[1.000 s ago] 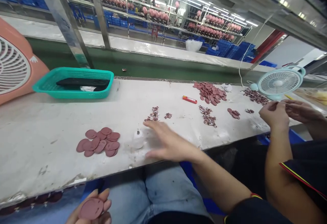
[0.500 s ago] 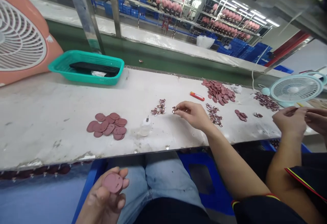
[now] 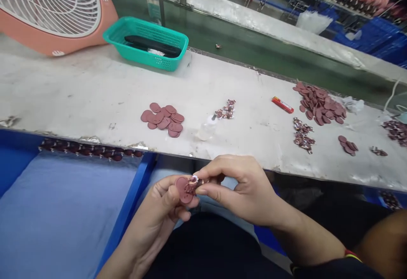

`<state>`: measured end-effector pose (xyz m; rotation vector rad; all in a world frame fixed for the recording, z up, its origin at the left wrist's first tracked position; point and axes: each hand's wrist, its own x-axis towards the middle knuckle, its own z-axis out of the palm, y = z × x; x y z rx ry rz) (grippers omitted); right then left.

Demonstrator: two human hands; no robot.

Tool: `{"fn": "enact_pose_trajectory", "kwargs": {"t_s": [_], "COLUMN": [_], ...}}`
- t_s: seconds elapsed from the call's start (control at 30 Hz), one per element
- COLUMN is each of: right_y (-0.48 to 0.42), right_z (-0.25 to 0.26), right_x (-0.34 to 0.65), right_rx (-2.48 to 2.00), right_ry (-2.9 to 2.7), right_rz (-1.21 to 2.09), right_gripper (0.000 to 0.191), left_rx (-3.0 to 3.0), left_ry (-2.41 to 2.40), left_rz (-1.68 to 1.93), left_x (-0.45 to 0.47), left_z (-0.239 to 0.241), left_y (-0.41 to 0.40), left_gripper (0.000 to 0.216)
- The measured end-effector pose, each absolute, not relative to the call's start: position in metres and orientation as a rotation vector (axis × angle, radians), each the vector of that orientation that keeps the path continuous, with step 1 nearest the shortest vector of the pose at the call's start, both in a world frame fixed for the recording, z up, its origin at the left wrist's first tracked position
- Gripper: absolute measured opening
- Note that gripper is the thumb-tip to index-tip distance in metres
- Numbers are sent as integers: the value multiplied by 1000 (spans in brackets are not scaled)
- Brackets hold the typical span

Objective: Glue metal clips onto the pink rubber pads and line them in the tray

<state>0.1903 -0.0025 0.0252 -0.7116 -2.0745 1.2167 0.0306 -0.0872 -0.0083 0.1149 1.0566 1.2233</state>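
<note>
My left hand [image 3: 160, 211] is closed round a dark red oval disc [image 3: 182, 188], held over my lap below the table edge. My right hand [image 3: 237, 185] pinches a small shiny dark red piece [image 3: 193, 181] and presses it against that disc. On the white table [image 3: 95, 96] in front lie a pile of the same red discs [image 3: 163, 119], a small white glue bottle [image 3: 206, 129] and a little heap of the shiny pieces [image 3: 225, 110].
A teal basket [image 3: 145, 41] with a black object stands at the back left beside an orange fan [image 3: 57, 7]. To the right lie a red lighter [image 3: 282, 104], a bigger disc pile [image 3: 319, 103] and more small pieces [image 3: 302, 134]. A blue bin [image 3: 63, 211] sits at my left.
My right hand took a small piece from the table and came back to my lap. Both hands now meet at the disc. My view has tilted down; the neighbour's hands left it.
</note>
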Motion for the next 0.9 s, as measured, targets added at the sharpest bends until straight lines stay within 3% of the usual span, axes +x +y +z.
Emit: {"fn": "enact_pose_trajectory", "kwargs": {"t_s": [0.37,0.63,0.9], "right_y": [1,3,5], "right_z": [28,26,29], "right_x": [190,191,189], "right_rx": [-594,-572,-428], "right_ry": [-2208,-2200,-2294], "right_rz": [1052,1170,1005], "right_gripper": [8,8,8], "left_rx": [47,30,32], "left_ry": [1066,1058,1034], "left_rz": [1179,1149,1138], "left_x": [33,33,32], "left_z": [0,3,3], "left_y": [-86,-85,-84], "left_gripper": [43,44,41]}}
